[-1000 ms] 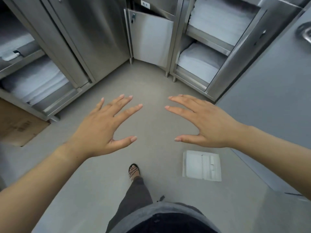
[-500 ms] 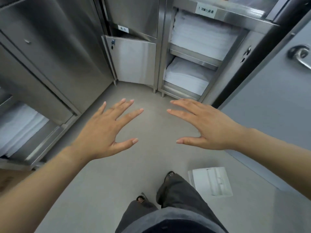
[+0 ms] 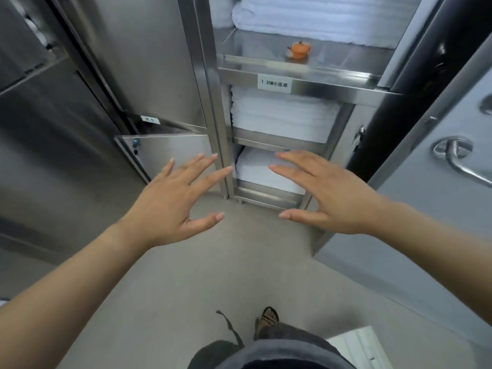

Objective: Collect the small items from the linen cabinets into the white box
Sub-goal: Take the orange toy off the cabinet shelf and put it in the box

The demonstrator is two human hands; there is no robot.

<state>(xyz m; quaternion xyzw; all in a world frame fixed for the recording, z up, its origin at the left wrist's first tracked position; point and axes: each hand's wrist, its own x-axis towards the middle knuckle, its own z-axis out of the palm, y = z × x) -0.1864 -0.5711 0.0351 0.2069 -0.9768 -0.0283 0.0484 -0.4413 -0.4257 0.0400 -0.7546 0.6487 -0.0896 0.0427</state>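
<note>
A small orange item (image 3: 299, 50) sits on a steel shelf of the open linen cabinet (image 3: 300, 83), above a white label. Stacks of folded white linen (image 3: 282, 117) fill the shelves below and above it. My left hand (image 3: 175, 202) and my right hand (image 3: 332, 194) are held out in front of the cabinet's lower shelves, fingers spread, holding nothing. The white box (image 3: 359, 347) lies on the floor at the bottom right, partly cut off by the frame edge, behind and below my right arm.
A small steel door (image 3: 165, 153) stands ajar at the lower left of the cabinet. A grey door with a metal handle (image 3: 458, 158) stands on the right. Steel cabinet fronts line the left. My sandalled foot (image 3: 269, 316) is on the grey floor.
The view has moved closer to the open cabinet and tilted up, revealing the shelf with the orange item. Both hands stay spread and empty. The white box has slid toward the bottom right corner.
</note>
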